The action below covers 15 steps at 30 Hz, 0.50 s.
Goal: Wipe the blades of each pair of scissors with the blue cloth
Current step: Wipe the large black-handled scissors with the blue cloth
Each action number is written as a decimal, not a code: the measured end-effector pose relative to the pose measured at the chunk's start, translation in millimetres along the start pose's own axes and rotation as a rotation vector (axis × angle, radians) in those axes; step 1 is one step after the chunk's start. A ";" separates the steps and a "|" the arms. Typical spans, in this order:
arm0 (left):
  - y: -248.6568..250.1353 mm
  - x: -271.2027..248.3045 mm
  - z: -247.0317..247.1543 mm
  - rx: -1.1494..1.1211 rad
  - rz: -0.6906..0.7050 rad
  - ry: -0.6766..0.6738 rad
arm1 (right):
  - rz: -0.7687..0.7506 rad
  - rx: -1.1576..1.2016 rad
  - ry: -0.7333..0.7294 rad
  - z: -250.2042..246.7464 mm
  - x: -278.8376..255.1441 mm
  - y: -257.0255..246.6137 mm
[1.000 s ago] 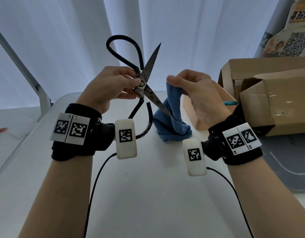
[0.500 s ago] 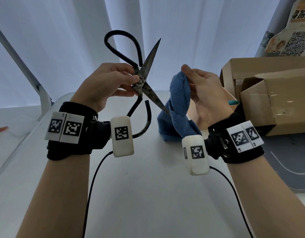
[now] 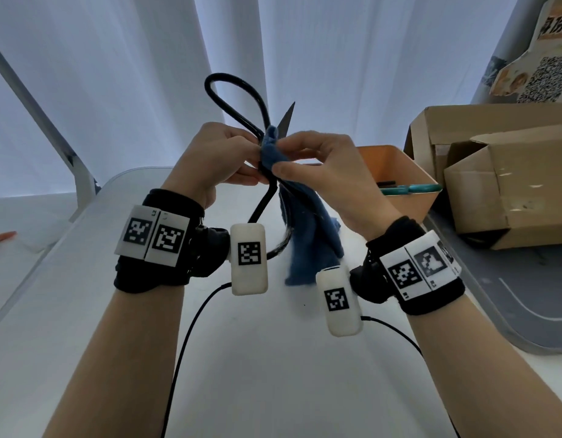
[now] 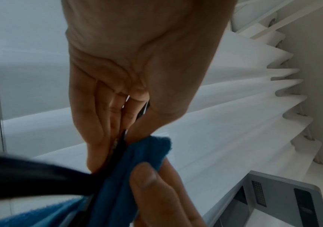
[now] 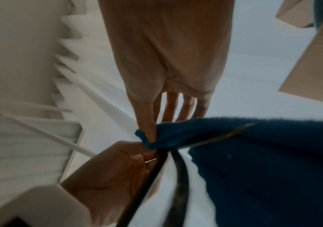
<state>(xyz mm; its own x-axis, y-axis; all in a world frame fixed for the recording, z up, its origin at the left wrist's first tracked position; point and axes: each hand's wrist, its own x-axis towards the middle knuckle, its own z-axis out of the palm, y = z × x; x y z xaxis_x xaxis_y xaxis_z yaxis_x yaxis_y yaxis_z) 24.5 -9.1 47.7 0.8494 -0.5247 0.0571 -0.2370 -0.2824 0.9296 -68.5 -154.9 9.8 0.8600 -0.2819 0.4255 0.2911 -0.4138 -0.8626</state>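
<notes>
Nearest: white table [image 3: 273,358], smooth, w/ both forearms over it. Left hand [image 3: 216,159] curled round the pivot area of black scissors [image 3: 241,99], gripping them in mid-air above table. Scissors open: dull metal blade tip points up-right, thin rounded loop handle up-left, other handle hangs down toward table. Right hand [image 3: 323,172] pinches fuzzy blue cloth [image 3: 308,235] round a blade by the pivot; cloth's tail droops down. Beyond: orange bin [image 3: 399,172], smooth-walled; cardboard boxes [image 3: 507,191] at right.

Both forearms are raised; the left hand [image 3: 214,161] and right hand [image 3: 328,172] meet, fingers curled and pinching.
</notes>
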 end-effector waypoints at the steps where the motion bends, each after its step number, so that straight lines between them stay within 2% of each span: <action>1: 0.4 -0.1 0.0 -0.007 -0.008 0.005 | -0.016 -0.032 0.020 0.1 0.6 0.4; 6: 1.3 0.7 0.1 -0.030 -0.032 0.044 | -0.073 -0.190 0.030 7.5 2.4 0.0; 9: 0.1 0.7 -1.3 -0.020 -0.042 0.059 | -0.040 -0.268 0.001 9.3 1.8 -2.0; 15: 2.4 -1.5 -3.4 -0.041 -0.021 0.053 | -0.096 -0.209 0.088 11.7 1.3 -1.9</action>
<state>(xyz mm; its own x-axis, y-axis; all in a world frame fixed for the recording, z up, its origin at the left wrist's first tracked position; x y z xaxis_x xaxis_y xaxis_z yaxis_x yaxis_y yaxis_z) 24.2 -6.3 51.2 0.8779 -0.4757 0.0554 -0.2001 -0.2593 0.9448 -63.1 -144.3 8.9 0.7899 -0.3030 0.5332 0.2692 -0.6098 -0.7454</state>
